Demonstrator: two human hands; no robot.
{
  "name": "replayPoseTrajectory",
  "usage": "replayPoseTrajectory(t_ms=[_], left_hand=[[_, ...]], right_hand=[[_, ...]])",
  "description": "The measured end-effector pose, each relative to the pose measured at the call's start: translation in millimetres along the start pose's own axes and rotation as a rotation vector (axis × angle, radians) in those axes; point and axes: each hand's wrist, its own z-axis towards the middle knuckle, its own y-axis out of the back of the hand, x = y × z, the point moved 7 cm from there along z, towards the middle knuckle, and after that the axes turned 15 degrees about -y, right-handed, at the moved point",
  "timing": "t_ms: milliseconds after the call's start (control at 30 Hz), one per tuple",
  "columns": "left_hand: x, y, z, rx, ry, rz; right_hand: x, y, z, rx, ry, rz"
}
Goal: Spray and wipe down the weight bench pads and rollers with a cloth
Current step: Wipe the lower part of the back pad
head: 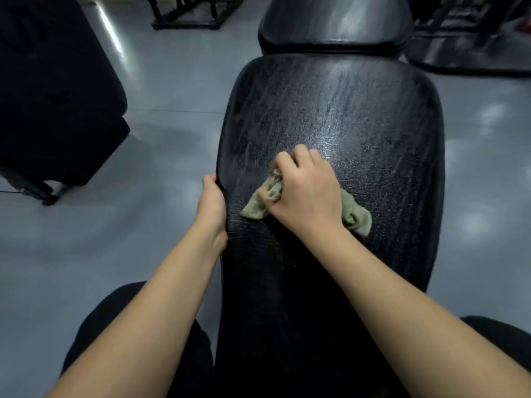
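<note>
A long black textured bench pad (pixel 344 116) runs away from me down the middle of the view, its surface wet and streaked. Beyond it sits a second black pad (pixel 333 21). My right hand (pixel 304 191) grips a bunched pale green cloth (pixel 356 216) and presses it onto the pad's middle. My left hand (pixel 212 205) grips the pad's left edge, fingers curled under the rim. No spray bottle is in view.
Grey glossy floor (pixel 161 81) lies on both sides of the bench. A large black padded machine part (pixel 51 96) stands at the left. Dark equipment frames (pixel 195 12) and bases (pixel 471 53) stand at the back. My dark-clothed legs straddle the bench at the bottom.
</note>
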Motion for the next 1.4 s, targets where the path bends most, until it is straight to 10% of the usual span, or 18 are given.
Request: replayPoseTrajectory(t_ms=[600, 900, 1233, 1400], left_hand=[[-2.1, -1.3, 1.1, -0.017, 0.019, -0.029], [-10.3, -0.5, -7.3, -0.038, -0.04, 0.07], [-9.7, 0.3, -17.0, -0.034, -0.019, 0.091], [-7.5, 1.1, -12.6, -0.045, -0.006, 0.062]], right_hand=[[-10.2, 1.3, -9.6, 0.083, 0.176, 0.037], [-85.5, 32.2, 25.3, -0.078, -0.187, 0.078], [-25.1, 14.9, -28.2, 0.429, 0.219, 0.006], [-12.9, 2.9, -25.4, 0.281, 0.283, 0.047]])
